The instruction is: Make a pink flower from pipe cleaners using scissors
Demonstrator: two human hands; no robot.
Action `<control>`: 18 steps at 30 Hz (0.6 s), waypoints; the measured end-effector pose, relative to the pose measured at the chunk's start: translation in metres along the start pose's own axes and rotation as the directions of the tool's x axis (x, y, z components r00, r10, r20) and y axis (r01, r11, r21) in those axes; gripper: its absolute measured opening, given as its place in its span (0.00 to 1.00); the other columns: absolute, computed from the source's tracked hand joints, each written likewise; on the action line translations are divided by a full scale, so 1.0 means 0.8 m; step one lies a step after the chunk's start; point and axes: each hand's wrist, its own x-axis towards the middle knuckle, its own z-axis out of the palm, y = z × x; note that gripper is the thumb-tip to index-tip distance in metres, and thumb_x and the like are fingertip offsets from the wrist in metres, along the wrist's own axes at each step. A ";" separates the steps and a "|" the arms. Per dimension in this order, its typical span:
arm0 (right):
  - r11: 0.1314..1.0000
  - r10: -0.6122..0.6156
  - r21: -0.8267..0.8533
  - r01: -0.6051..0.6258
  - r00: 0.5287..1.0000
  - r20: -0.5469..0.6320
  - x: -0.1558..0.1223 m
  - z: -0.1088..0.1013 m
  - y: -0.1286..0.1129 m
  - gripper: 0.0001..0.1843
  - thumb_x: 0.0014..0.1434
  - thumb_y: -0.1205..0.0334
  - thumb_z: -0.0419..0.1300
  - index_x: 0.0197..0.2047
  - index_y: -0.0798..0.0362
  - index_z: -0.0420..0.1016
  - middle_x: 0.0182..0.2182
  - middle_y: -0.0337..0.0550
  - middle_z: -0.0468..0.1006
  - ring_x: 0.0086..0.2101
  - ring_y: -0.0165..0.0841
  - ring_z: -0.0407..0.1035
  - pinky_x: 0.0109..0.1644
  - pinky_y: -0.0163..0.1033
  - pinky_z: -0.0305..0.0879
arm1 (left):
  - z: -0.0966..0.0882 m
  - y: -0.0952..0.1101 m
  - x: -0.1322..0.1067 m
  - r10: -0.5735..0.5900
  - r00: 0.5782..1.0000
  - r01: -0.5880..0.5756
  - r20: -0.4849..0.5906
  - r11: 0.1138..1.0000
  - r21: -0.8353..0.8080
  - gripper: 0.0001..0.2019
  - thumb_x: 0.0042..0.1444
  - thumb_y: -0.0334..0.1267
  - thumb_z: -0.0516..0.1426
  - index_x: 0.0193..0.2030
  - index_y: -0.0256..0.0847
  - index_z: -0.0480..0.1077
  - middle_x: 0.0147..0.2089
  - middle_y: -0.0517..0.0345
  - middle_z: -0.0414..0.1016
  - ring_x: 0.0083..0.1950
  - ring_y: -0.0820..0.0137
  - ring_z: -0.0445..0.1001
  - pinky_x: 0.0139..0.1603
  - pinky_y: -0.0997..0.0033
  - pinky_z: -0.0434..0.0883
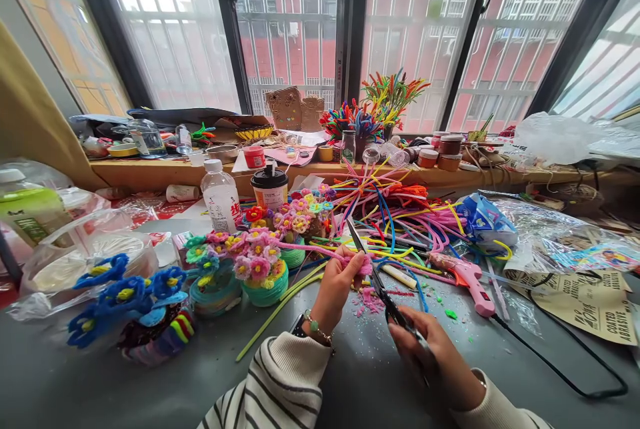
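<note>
Pinched between the thumb and fingers of my left hand (334, 290) is a pink pipe cleaner (305, 248); its long end runs off to the left and a fluffy bunched part shows past the fingertips. My right hand (427, 345) grips black-handled scissors (379, 282), their blades spread apart and pointing up and away, right beside the pink fluff. Whether the blades touch it I cannot tell. Pink fuzz clippings (369, 302) lie scattered on the grey table below. Left of my hands stands a teal pot of pink pipe-cleaner flowers (260, 259).
Blue pipe-cleaner flowers (125, 292) sit at left. Behind are a water bottle (220, 199), a lidded cup (270, 187) and a heap of loose pipe cleaners (410, 215). A pink glue gun (470, 282) with its cable (555, 365) and sandpaper sheets (580, 302) lie at right.
</note>
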 end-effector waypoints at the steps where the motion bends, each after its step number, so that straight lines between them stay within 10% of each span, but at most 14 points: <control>1: 0.999 0.008 -0.032 -0.009 0.999 -0.037 0.000 0.001 -0.001 0.18 0.49 0.47 0.54 0.22 0.54 0.58 0.15 0.31 0.56 0.15 0.22 0.50 0.17 0.28 0.50 | 0.000 -0.001 0.000 -0.002 1.000 0.002 0.005 1.000 -0.001 0.11 0.49 0.39 0.54 0.24 0.38 0.55 0.17 0.69 0.58 0.17 0.82 0.53 0.17 0.81 0.52; 18: 0.988 -0.017 -0.149 -0.035 0.942 -0.334 -0.013 -0.024 -0.008 0.15 0.45 0.51 0.58 0.25 0.54 0.62 0.13 0.29 0.57 0.13 0.21 0.51 0.15 0.28 0.49 | -0.009 0.002 0.001 0.035 0.992 -0.029 -0.125 0.998 0.052 0.08 0.45 0.39 0.57 0.28 0.38 0.63 0.21 0.67 0.63 0.22 0.81 0.59 0.23 0.81 0.56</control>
